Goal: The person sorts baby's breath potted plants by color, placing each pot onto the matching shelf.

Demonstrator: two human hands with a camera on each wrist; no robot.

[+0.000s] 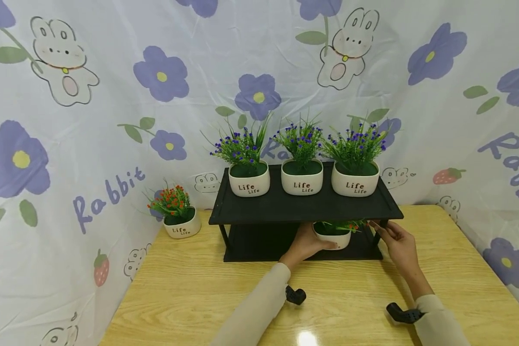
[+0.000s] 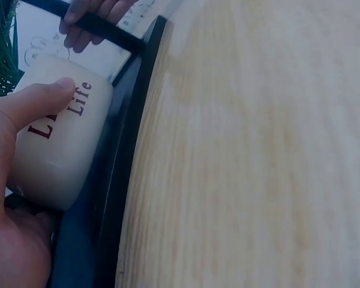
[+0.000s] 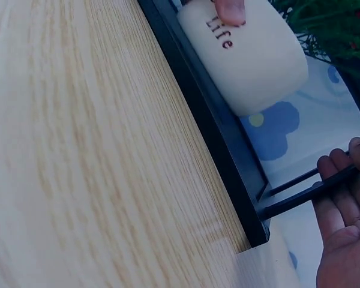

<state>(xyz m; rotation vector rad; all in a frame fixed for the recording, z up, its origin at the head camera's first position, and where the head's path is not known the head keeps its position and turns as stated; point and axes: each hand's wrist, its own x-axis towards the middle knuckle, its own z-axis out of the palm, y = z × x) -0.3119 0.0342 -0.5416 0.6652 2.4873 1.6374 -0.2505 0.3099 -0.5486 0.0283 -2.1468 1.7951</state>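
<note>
My left hand (image 1: 304,244) grips a white oval flowerpot (image 2: 66,150) marked "Life", with the thumb across its front. Green leaves and red flowers (image 1: 353,226) grow from this pot, which is on the lower level of a black two-tier shelf (image 1: 259,257). In the left wrist view the pot stands close to the shelf's front edge; whether its base touches the board is unclear. At the shelf's right end, my right hand (image 1: 400,245) holds the front post (image 3: 309,195), fingers behind it and thumb in front.
Along the upper board (image 1: 285,209) stand three white pots with purple flowers: a left one (image 1: 249,185), a middle one (image 1: 302,185) and a right one (image 1: 355,186). Another pot with red flowers (image 1: 181,229) sits on the wooden table (image 1: 177,288), left of the shelf. A patterned cloth (image 1: 220,48) hangs behind.
</note>
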